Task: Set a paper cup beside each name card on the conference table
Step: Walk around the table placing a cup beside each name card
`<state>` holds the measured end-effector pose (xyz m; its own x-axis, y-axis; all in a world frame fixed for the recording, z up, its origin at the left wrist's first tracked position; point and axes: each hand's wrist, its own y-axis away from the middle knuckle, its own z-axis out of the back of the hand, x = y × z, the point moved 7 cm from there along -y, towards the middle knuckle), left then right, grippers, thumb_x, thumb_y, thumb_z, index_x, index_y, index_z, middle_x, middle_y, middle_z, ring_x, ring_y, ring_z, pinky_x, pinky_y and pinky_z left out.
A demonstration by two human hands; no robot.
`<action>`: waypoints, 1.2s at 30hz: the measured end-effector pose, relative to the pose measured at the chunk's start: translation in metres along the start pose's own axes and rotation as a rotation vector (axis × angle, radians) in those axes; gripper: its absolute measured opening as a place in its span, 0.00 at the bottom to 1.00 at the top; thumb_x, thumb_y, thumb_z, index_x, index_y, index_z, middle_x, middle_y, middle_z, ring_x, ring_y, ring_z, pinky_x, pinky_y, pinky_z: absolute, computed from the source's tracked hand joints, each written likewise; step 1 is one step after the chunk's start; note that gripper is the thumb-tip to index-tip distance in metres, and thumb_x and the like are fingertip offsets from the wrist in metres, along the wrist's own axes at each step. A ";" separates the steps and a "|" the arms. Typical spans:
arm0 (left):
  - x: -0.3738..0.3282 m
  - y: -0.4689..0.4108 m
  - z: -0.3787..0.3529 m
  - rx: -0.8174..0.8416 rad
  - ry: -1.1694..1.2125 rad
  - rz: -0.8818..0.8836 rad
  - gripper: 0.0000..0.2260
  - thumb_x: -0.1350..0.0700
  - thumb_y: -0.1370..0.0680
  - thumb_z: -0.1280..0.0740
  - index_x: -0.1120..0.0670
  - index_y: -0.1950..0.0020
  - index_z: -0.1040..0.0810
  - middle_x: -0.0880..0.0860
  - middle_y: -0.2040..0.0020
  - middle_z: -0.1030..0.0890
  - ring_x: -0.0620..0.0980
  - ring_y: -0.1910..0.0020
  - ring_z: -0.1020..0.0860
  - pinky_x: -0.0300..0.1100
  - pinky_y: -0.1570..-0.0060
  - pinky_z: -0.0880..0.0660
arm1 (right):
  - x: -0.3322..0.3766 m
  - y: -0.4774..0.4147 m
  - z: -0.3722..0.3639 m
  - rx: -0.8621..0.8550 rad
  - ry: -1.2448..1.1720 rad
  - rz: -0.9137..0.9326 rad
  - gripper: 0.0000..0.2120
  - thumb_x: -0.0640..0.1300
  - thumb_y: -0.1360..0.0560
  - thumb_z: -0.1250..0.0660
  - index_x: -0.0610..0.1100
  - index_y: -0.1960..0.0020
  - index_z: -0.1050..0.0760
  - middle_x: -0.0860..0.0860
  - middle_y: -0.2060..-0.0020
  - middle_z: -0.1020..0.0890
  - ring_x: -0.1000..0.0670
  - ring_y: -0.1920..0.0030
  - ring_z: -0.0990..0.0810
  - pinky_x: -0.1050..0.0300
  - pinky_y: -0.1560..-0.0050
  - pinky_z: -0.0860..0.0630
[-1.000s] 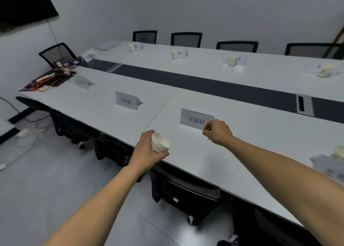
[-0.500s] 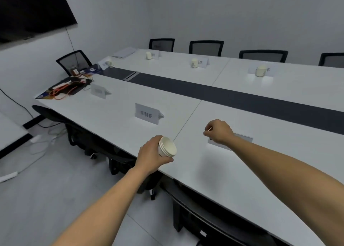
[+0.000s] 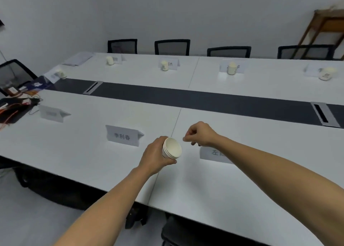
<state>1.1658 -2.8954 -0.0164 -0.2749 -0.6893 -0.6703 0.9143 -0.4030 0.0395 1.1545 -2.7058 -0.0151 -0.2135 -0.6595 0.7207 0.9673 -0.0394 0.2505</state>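
Several nested paper cups clasped in left hand, right hand pinched empty just beside

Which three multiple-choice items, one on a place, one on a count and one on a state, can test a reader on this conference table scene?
1. Where is the stack of white paper cups?
A. in the left hand
B. on the dark centre strip
C. on a chair

2. How many of the black mesh chairs stand along the far side?
A. two
B. four
C. six

3. The right hand is:
A. flat on the table
B. gripping a cup
C. pinched, holding no cup

Answers: 1 A, fingers wrap the stack. 2 B, four backs show. 3 C, fingertips meet above the table.
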 end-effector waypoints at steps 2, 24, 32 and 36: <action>-0.003 -0.018 -0.004 0.041 0.017 -0.047 0.33 0.51 0.38 0.19 0.47 0.37 0.28 0.46 0.43 0.22 0.49 0.46 0.24 0.48 0.47 0.23 | 0.000 -0.004 -0.002 0.013 0.003 -0.022 0.06 0.45 0.27 0.25 0.43 0.59 0.20 0.47 0.61 0.16 0.50 0.62 0.17 0.59 0.65 0.24; -0.055 -0.137 -0.069 0.378 0.065 -0.316 0.32 0.52 0.37 0.20 0.47 0.37 0.29 0.46 0.44 0.22 0.49 0.47 0.23 0.45 0.50 0.22 | -0.062 -0.035 0.070 -0.187 -0.044 -0.275 0.03 0.32 0.29 0.29 0.37 0.61 0.20 0.46 0.67 0.19 0.48 0.67 0.20 0.59 0.67 0.22; -0.020 -0.166 -0.095 0.399 -0.016 -0.173 0.30 0.50 0.37 0.20 0.48 0.40 0.28 0.46 0.45 0.23 0.50 0.49 0.24 0.48 0.51 0.24 | -0.124 -0.054 0.135 -0.492 -0.192 -0.421 0.02 0.35 0.27 0.32 0.36 0.57 0.21 0.43 0.59 0.18 0.48 0.65 0.20 0.59 0.68 0.24; -0.001 -0.161 -0.118 0.443 -0.028 -0.119 0.29 0.49 0.38 0.21 0.47 0.41 0.29 0.46 0.46 0.23 0.50 0.49 0.24 0.48 0.50 0.24 | -0.176 -0.068 0.118 -0.478 -0.174 -0.560 0.01 0.36 0.26 0.32 0.38 0.54 0.22 0.42 0.58 0.18 0.45 0.63 0.17 0.55 0.63 0.20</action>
<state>1.0539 -2.7587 -0.1091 -0.3832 -0.6363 -0.6695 0.6625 -0.6944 0.2808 1.1102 -2.4987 -0.0825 -0.6707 -0.3187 0.6697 0.6535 -0.6811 0.3303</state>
